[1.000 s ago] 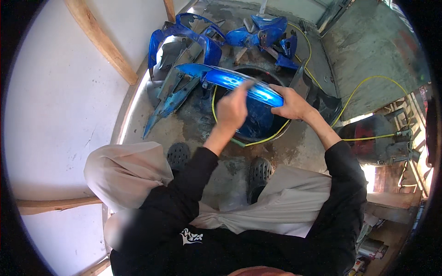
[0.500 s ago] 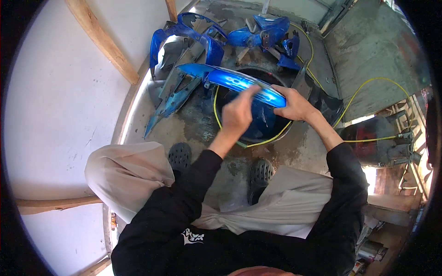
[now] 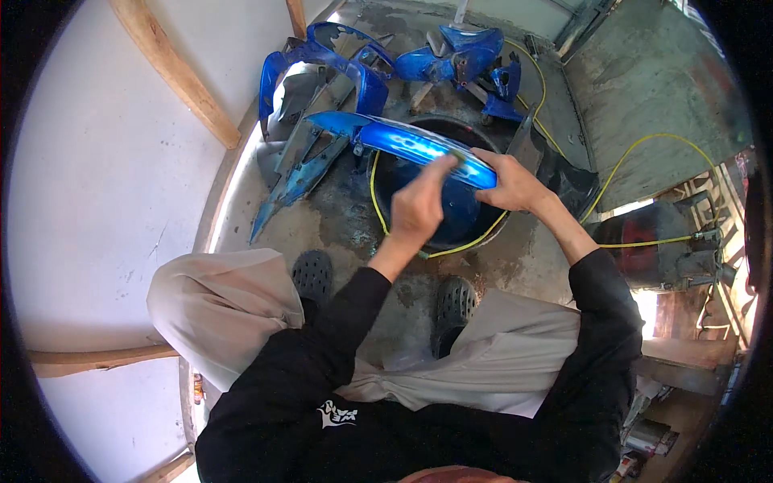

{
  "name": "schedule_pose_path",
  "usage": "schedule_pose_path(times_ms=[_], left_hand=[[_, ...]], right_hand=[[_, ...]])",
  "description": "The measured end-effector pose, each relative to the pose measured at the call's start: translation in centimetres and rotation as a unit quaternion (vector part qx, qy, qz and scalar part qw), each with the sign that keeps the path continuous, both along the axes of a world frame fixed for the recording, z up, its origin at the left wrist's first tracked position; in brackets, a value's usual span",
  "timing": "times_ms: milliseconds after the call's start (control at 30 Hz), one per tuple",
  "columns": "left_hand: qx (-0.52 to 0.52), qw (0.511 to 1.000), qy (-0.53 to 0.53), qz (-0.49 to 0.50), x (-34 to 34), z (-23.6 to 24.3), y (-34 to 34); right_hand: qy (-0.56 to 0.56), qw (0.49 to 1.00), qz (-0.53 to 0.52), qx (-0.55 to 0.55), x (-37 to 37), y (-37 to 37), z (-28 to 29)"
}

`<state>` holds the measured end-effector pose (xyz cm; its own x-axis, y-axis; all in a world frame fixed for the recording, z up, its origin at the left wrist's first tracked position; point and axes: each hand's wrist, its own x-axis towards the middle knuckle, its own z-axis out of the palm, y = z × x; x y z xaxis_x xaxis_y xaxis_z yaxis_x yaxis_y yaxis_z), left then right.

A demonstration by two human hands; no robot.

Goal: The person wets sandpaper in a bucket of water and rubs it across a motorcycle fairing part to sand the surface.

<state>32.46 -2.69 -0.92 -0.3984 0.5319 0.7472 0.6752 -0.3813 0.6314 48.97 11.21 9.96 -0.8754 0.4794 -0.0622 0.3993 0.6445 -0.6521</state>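
A glossy blue motorcycle fender [image 3: 394, 140] lies across the space before me, above a round dark tub [image 3: 439, 239]. My right hand [image 3: 515, 181] grips its right end, with the thumb below and the fingers over the top. Against the fender's near side, close to that end, my left hand [image 3: 416, 208] presses its fingertips. That hand is closed and slightly blurred; a small dark greenish piece shows at the fingertips, too little of it to name. The fender's narrow left tip points past the tub toward other parts on the floor.
Blue motorcycle panels [image 3: 370, 88] and another blue part [image 3: 459, 60] lie at the back. A long faded blue panel [image 3: 294, 189] rests at left. A yellow hose [image 3: 644, 141] loops on the right by a dark red tank [image 3: 644, 241]. A white wall [image 3: 105, 209] borders the left.
My left hand has shifted slightly along the fender's surface, and the greenish piece at its fingertips shows more. The right hand keeps its grip; the whole view has drifted a little.
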Motion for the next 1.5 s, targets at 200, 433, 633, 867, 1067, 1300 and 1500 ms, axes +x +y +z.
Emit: schedule_pose_path(times_ms=[200, 433, 633, 867, 1067, 1300, 1500], left_hand=[[-0.097, 0.97, -0.137, 0.177, -10.0, -1.6, -0.3], [-0.031, 0.997, -0.032, -0.067, 3.1, 0.8, -0.7], [-0.103, 0.98, -0.102, 0.138, -7.0, -0.6, -0.4], [-0.062, 0.996, -0.055, 0.014, 0.0, 1.6, -0.4], [-0.043, 0.998, -0.027, -0.041, -0.3, 1.6, -0.6], [-0.134, 0.976, -0.089, 0.148, -9.1, -2.1, -0.8], [-0.116, 0.975, -0.091, 0.165, -8.1, -2.6, -0.6]], right_hand=[[-0.04, 0.998, 0.012, 0.042, -0.7, -0.2, 0.0], [-0.003, 0.999, 0.022, 0.034, 0.3, 1.0, -0.8], [-0.012, 0.999, 0.002, 0.04, -0.2, 0.2, -0.1], [-0.055, 0.998, -0.002, 0.023, -0.2, 1.0, 0.0], [-0.015, 1.0, 0.008, 0.022, 0.5, 1.2, -0.7], [-0.068, 0.996, 0.009, 0.064, 2.8, -0.3, 1.4], [-0.047, 0.998, -0.008, 0.035, 4.1, -0.4, 1.5]])
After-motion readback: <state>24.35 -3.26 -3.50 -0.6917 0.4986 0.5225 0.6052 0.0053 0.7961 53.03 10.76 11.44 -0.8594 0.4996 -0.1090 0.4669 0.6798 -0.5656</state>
